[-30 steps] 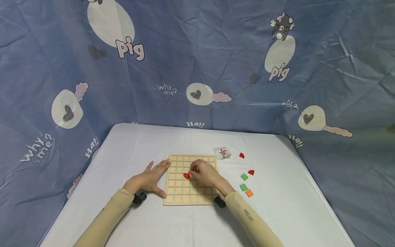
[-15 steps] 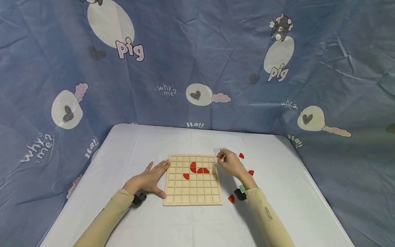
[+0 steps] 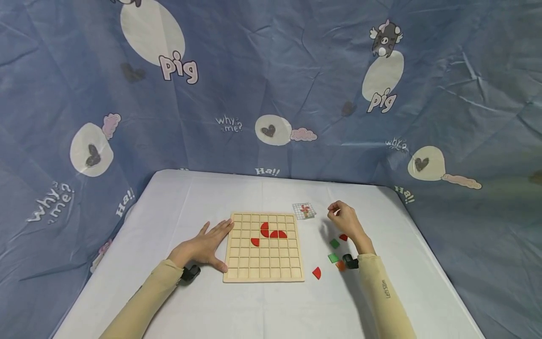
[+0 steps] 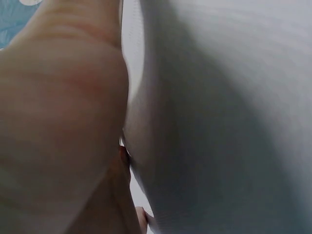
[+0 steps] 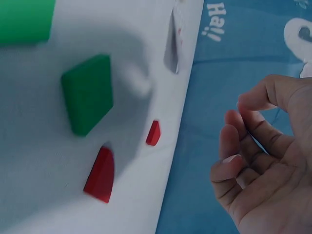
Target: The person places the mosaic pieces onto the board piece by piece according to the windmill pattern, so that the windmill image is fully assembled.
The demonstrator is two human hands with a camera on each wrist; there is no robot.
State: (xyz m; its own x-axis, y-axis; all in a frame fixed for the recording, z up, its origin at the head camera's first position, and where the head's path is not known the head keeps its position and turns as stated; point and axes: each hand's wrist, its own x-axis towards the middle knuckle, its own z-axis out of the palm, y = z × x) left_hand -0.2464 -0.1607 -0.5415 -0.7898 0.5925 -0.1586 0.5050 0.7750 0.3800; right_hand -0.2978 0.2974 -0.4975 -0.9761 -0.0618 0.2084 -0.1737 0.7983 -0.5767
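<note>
My left hand [image 3: 205,245] lies flat with spread fingers at the left edge of a wooden grid board [image 3: 267,268]; fingertips and thumb are right at its rim. Several red quarter-circle tiles sit in the grid, among them a lone tile [image 3: 255,242] left of the others. My right hand [image 3: 345,220] is above the table right of the board, fingers loosely bent and nothing between them. In the right wrist view a small red tile [image 5: 153,133] lies below that hand; the hand hides it in the head view. Another red tile [image 5: 101,175] lies beside a green square tile [image 5: 88,95].
A small picture card [image 3: 304,211] with a printed red pinwheel lies behind the board's right corner. Under the right forearm are a second green tile [image 3: 333,258] and an orange tile [image 3: 340,266]. Nearer the front lies a red tile [image 3: 317,272].
My right hand has left the board, passed over the picture card and moved further right. The red tiles near the board's middle are uncovered. My left hand has stayed in place.
</note>
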